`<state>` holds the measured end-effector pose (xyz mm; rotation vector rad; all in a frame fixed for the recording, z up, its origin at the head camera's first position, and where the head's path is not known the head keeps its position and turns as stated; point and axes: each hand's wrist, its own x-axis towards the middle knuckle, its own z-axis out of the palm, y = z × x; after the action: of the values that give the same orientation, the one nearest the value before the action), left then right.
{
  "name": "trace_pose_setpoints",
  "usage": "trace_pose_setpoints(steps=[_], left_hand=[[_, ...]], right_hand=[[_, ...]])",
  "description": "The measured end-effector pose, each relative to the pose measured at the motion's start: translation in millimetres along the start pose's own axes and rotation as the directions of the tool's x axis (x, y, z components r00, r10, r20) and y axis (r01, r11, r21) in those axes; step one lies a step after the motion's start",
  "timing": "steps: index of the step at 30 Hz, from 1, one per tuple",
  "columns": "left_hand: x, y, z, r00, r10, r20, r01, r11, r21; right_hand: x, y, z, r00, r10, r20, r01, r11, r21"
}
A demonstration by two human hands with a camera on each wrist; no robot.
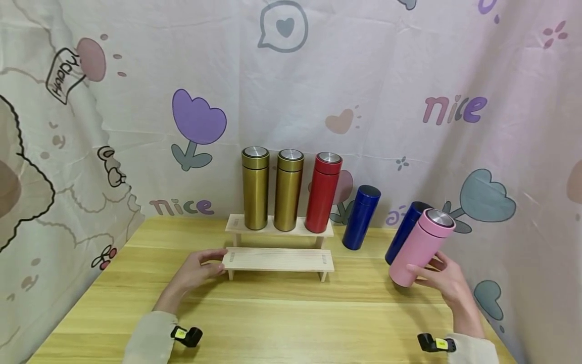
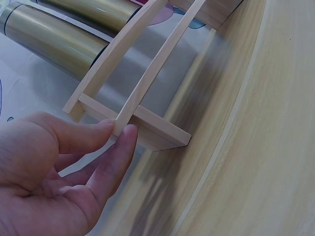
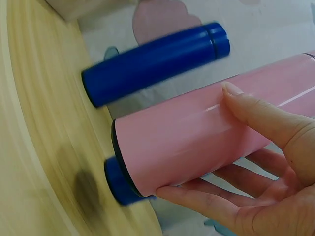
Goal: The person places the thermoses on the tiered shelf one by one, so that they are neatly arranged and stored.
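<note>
My right hand (image 1: 443, 278) holds a pink thermos bottle (image 1: 420, 250), thumb on one side and fingers on the other. Its silver-topped lid leans to the right, and in the right wrist view its dark base (image 3: 125, 160) hangs above the table. At the left end of a two-tier wooden rack (image 1: 279, 259), my left hand (image 1: 200, 270) pinches the lower shelf between thumb and finger. On the upper shelf stand two gold thermos bottles (image 1: 256, 192) and a red thermos bottle (image 1: 323, 194). The lower shelf bears nothing.
Right of the rack a blue thermos bottle (image 1: 361, 217) stands on the wooden table (image 1: 282, 323). A second blue thermos bottle (image 1: 404, 233) stands behind the pink one, partly hidden. A printed curtain (image 1: 291, 91) hangs behind the table and along its sides.
</note>
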<state>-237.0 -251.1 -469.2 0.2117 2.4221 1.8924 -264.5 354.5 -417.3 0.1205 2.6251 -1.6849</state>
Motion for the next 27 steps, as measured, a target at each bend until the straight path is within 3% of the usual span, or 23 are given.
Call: trace_pose_setpoints(steps=[9, 15, 27], left_hand=[[1.8, -1.6, 0.1, 1.0, -0.016, -0.005, 0.016, 1.0, -0.006], [1.1, -0.5, 0.1, 1.0, -0.025, -0.012, 0.025, 1.0, 0.018], [1.5, -1.1, 0.1, 1.0, -0.022, -0.007, 0.022, 1.0, 0.016]], right_hand=[[2, -19, 27, 0.994, -0.105, 0.043, 0.105, 0.994, -0.007], [3, -34, 41, 0.986, -0.141, 0.086, 0.144, 0.989, -0.022], [10, -51, 67, 0.962, -0.2, 0.186, 0.195, 0.98, 0.046]])
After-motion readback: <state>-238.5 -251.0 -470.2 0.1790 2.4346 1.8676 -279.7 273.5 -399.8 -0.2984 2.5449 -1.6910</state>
